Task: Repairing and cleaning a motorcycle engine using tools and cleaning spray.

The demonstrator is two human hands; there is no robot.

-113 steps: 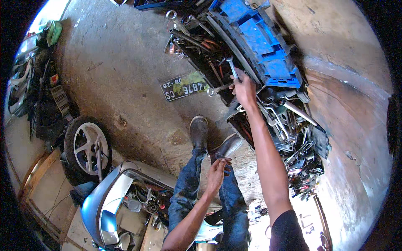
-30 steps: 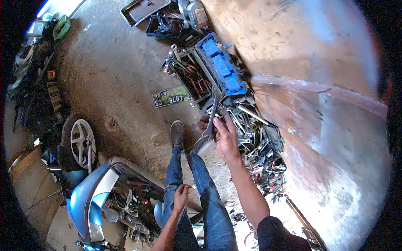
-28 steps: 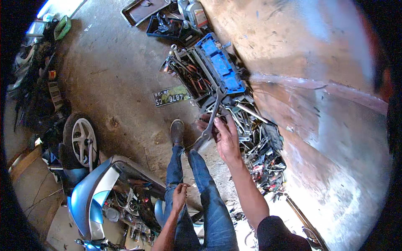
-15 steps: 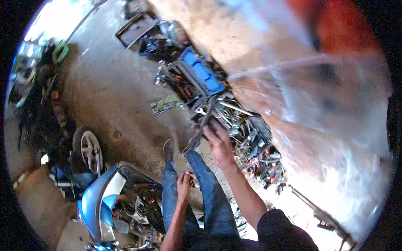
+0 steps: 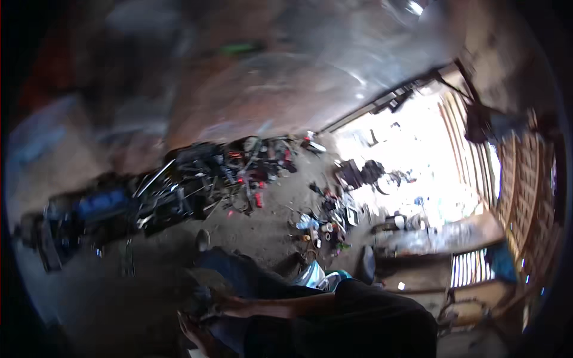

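Observation:
The view is dark and smeared by motion. My right hand [image 5: 224,304], at the end of a forearm crossing the lower middle, is at a dim grey shape [image 5: 202,295] over my dark jeans [image 5: 239,271]; I cannot make out what that shape is. My left hand [image 5: 194,331] is just below, near my right, its fingers blurred in shadow. One shoe [image 5: 203,240] shows on the concrete floor [image 5: 167,250] beside the long heap of tools [image 5: 179,185] that runs along the wall [image 5: 250,95].
At the left the blue tool tray [image 5: 98,204] lies among dark boxes. A bright opening [image 5: 406,143] fills the upper right, with dark parts [image 5: 364,173] in front. Small items [image 5: 322,230] litter the floor at centre right; a blue-and-white motorbike panel [image 5: 313,273] shows below them.
My head has swung sharply toward the bright opening. Both hands now appear low and close together in shadow; the wrench earlier in my right hand is no longer clearly visible.

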